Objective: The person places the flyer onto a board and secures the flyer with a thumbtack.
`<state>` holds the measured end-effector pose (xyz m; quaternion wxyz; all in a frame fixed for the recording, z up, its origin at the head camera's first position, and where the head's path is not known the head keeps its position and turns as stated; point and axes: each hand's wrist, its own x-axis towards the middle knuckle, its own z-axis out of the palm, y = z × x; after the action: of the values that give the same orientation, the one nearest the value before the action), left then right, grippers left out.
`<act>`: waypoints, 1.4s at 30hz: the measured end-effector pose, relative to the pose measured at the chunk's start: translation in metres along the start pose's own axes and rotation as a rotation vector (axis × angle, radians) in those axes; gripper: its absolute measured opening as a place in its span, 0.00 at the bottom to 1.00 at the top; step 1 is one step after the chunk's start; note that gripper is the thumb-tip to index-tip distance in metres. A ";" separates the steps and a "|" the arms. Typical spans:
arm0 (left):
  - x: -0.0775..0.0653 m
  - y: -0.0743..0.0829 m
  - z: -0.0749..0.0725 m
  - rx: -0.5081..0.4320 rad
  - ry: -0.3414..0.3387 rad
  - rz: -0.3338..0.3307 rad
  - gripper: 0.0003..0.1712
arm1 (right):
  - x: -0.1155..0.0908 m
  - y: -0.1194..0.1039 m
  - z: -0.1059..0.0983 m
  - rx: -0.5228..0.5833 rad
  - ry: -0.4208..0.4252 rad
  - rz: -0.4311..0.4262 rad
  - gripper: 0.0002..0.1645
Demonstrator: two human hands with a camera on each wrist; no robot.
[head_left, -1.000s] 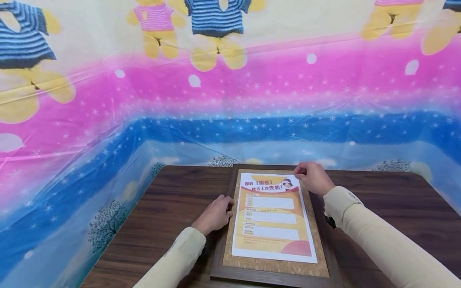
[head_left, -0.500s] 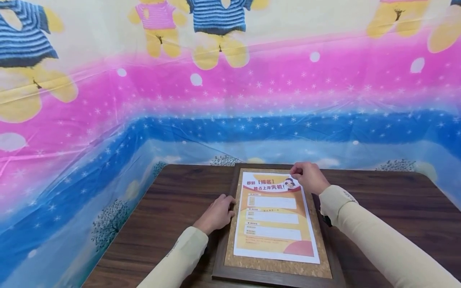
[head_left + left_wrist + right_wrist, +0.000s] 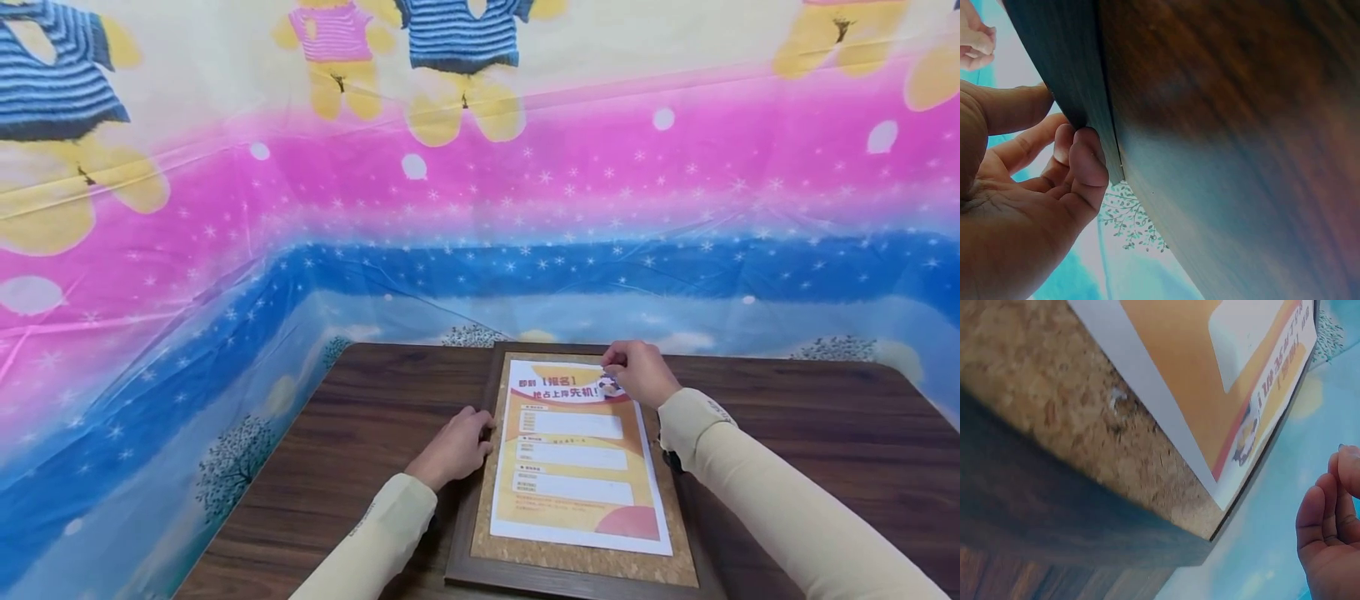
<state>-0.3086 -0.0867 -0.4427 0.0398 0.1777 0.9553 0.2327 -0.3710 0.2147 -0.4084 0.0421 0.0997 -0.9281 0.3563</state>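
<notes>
A framed corkboard lies on the table, and a printed orange-and-white poster lies flat on its cork. At the left side of the frame, my left hand grips the edge. The left wrist view shows this left hand with its thumb against the frame and curled fingers at its side. Over the poster's top right corner, my right hand has thumb and fingers pinched together. Only a tiny dark tip of a small pin shows between the fingertips of the right hand.
The dark wood-grain table extends to both sides of the board. Behind it hangs a pink and blue cloth backdrop printed with bears and snowflakes, close to the table's far edge.
My right hand has shifted slightly left, further over the poster's top right corner. My left hand keeps its place at the frame. The head view has turned a little.
</notes>
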 end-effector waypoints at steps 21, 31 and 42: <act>-0.002 -0.001 -0.003 0.003 -0.020 0.005 0.17 | 0.020 0.006 0.020 0.069 -0.034 0.062 0.07; -0.002 0.001 -0.004 -0.009 -0.022 -0.006 0.18 | 0.024 0.003 0.033 0.041 -0.008 0.071 0.05; -0.003 0.002 -0.004 0.004 -0.035 -0.002 0.17 | 0.031 0.001 0.037 0.028 -0.047 0.103 0.06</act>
<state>-0.3064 -0.0878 -0.4387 0.0565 0.1806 0.9551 0.2278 -0.4012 0.1857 -0.4317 0.0007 0.0609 -0.9277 0.3683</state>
